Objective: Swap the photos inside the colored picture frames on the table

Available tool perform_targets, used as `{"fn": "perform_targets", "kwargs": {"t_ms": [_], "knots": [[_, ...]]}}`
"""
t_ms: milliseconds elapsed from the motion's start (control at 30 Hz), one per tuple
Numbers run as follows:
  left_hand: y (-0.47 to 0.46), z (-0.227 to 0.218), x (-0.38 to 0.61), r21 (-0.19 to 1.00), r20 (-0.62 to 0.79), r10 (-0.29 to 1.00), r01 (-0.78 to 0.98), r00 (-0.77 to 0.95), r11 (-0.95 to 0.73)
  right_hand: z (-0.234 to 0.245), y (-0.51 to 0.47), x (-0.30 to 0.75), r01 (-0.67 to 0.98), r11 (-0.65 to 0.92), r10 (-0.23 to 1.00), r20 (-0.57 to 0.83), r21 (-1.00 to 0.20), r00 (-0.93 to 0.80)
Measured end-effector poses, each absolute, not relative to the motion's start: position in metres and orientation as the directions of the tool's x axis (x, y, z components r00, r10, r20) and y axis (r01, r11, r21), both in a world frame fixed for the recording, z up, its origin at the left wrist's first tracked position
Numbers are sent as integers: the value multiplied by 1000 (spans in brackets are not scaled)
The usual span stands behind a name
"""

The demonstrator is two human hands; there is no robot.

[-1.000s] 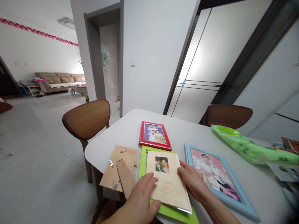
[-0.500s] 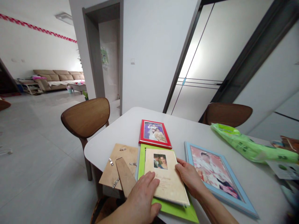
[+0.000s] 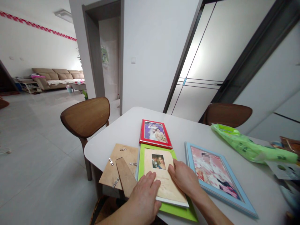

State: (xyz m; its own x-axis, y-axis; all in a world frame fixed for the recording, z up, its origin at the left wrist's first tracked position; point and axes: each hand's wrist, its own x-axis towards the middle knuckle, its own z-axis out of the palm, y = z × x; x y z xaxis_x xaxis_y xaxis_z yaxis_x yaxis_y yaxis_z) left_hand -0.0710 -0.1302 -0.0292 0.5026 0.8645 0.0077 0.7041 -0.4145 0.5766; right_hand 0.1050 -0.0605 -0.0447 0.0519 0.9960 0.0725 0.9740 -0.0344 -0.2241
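Note:
A cream card (image 3: pixel 164 182) with a small photo of two people near its top lies over a lime-green picture frame (image 3: pixel 172 212). Its lower edge is raised a little and shows white layers. My left hand (image 3: pixel 146 190) rests on the card's left side, fingers stretched out. At the card's right edge, my right hand (image 3: pixel 185 176) grips it, with some fingers hidden. Left of the green frame is a wooden backing board (image 3: pixel 116 156) with metal clips and a stand leg. A red picture frame (image 3: pixel 156 134) lies just beyond.
A light-blue picture frame (image 3: pixel 243 203) lies to the right on the white table (image 3: pixel 182 125). Behind it are a green plastic bag (image 3: pixel 250 148) and other items at the right edge. Wooden chairs stand at the left (image 3: pixel 86 115) and far side (image 3: pixel 231 115).
My right hand has shifted slightly left and inward at the card's right edge. The card has moved slightly left over the green frame. My left hand is almost unchanged.

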Motion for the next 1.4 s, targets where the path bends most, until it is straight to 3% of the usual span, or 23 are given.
{"fn": "perform_targets", "kwargs": {"t_ms": [233, 467, 667, 933, 1100, 1267, 1400], "knots": [[-127, -35, -75, 524, 25, 848, 715, 530, -462, -47, -65, 100, 990, -36, 992, 116, -135, 52], [-124, -34, -65, 430, 28, 874, 783, 485, -448, -55, -101, 108, 875, 408, 910, 194, -259, -367], [-119, -37, -63, 393, 75, 899, 816, 431, -423, -67, -117, 126, 800, 514, 855, 257, -309, -451], [-131, -26, -117, 449, 98, 859, 748, 502, -488, -60, -115, 121, 807, 494, 866, 274, -323, -420], [-128, -42, -187, 331, 47, 960, 903, 275, -275, -34, -121, 45, 728, 523, 852, 305, -443, -426], [-120, -61, -209, 236, 178, 954, 930, 243, -281, -32, -115, -33, 771, 488, 873, 241, -409, -424], [-121, -57, -209, 182, 364, 886, 911, 286, -369, -29, -111, -35, 749, 462, 886, 270, -474, -376]]}}
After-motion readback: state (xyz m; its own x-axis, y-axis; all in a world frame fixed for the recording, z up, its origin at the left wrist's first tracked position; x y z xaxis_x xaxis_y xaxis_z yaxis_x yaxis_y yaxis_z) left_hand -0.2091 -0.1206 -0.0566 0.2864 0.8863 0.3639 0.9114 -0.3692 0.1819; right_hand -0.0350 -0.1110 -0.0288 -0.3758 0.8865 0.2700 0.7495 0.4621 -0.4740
